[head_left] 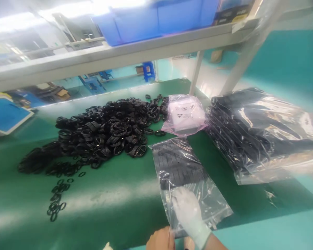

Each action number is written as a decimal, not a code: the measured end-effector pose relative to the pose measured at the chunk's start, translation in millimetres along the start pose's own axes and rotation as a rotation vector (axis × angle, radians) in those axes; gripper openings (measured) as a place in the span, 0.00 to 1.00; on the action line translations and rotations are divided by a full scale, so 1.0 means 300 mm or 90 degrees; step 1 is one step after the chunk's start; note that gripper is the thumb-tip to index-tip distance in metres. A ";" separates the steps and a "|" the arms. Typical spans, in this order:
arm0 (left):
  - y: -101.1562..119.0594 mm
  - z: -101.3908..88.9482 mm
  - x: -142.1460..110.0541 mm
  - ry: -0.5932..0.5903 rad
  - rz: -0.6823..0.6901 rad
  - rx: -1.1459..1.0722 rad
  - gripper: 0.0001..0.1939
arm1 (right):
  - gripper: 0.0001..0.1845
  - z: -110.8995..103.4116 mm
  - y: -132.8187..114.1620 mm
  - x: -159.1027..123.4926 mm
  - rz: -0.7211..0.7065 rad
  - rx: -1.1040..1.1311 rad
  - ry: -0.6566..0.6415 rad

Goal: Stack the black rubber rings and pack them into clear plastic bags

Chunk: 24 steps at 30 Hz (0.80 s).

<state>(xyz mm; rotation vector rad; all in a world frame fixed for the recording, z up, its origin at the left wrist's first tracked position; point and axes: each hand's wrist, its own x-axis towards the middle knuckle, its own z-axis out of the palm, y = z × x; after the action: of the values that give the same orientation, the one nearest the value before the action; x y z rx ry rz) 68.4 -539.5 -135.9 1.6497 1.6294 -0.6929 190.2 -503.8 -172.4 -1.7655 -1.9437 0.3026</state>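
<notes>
The glossy green table [106, 208] carries clear plastic bags of black contents [250, 135] along its right edge, perhaps put aside to free the working area. A heap of black looped bands [114, 128] spreads toward the left edge, seemingly within reach. A flat clear plastic bag [179, 163] packed with black rows lies toward the near edge, below a translucent pink bag [185, 113]. The white-gloved right hand [189, 211] lies at its unfilled part, fingers together; whether they grip anything, I cannot tell. The bare-fingered left hand [160, 239] pinches the bag's near end, likely steadying it. Small black rings [56, 201] lie scattered left.
</notes>
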 end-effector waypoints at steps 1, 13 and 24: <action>0.004 0.002 -0.006 0.009 -0.015 0.004 0.22 | 0.10 0.009 -0.008 -0.006 -0.012 0.013 -0.001; -0.126 -0.085 -0.090 0.039 -0.009 -0.179 0.11 | 0.15 0.063 -0.058 0.002 0.032 0.104 0.045; 0.009 -0.323 0.163 0.289 0.125 -0.405 0.16 | 0.18 0.084 0.007 -0.133 -0.106 -0.119 0.015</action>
<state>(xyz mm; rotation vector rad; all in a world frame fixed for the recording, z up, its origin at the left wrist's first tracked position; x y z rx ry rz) 64.1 -433.1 -115.3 1.5035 1.7110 0.3107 181.1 -538.6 -203.2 -1.6967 -2.1451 0.0441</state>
